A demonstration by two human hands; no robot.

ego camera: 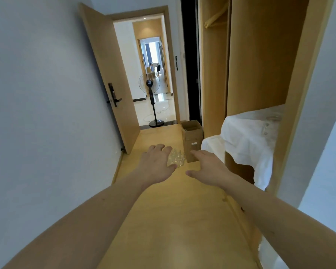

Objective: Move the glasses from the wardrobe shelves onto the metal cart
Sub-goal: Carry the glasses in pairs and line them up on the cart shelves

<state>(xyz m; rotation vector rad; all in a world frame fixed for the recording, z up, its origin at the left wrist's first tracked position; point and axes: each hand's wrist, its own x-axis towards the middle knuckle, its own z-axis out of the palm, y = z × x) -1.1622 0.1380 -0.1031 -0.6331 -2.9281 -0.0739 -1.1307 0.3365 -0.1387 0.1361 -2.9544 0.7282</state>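
Forearms nearest cam, both stretched fwd over wood floor. Wardrobe on right, open; shelves draped w/ white sheet. Faint clear glassware shows on upper draped shelf, so stock is left to move; can't count it. Door open on left, fan beyond in hall. Cardboard box on floor beside wardrobe. L hand grips a cut-pattern glass, fingers curled round it, held above floor. R hand released, fingers straight, holds nothing, just beside glass, not touching. Cart not in view. Judgement: mid-carry, one glass off shelf and in transit, not yet set down. How many are on cart: can't tell.
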